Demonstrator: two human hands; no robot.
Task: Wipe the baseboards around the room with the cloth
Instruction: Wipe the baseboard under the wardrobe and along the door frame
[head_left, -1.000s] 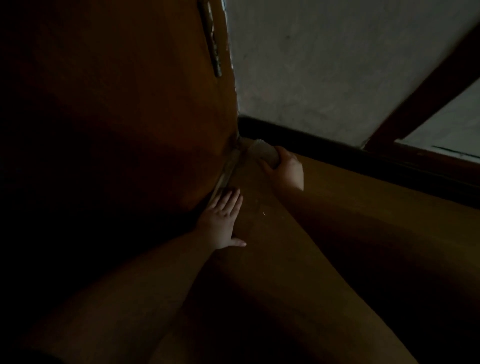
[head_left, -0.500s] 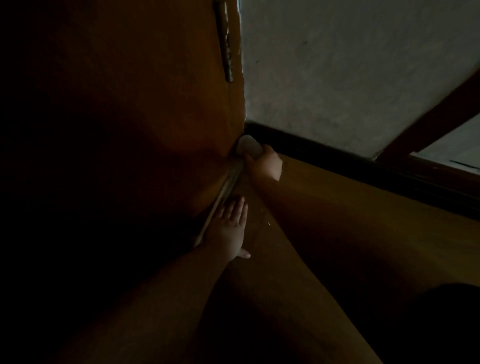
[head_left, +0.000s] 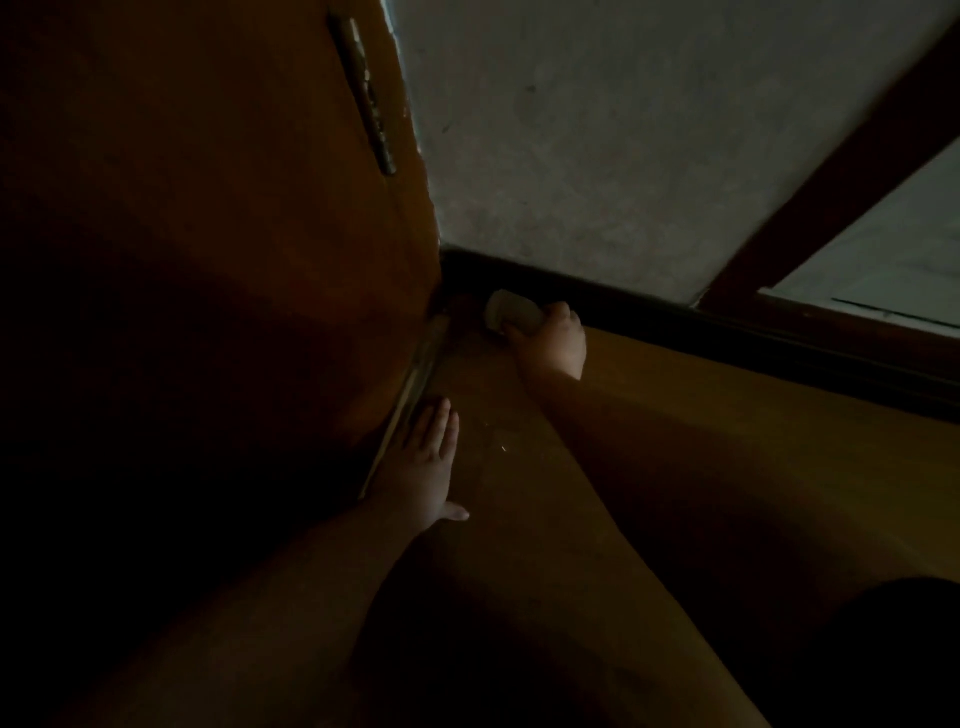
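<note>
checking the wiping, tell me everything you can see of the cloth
The cloth is pale, whitish and bunched into a small rounded wad; its weave is too dim to tell. The right hand grips it, fingers curled over its near end. It sits low by the dark baseboard, near the corner beside the wooden door. Whether it touches the baseboard cannot be told.

pale cloth (head_left: 511, 313), dark baseboard (head_left: 649, 306), orange-brown floor (head_left: 727, 415)

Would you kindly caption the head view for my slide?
Right hand holds cloth at dark baseboard; left hand rests flat on floor.
</note>
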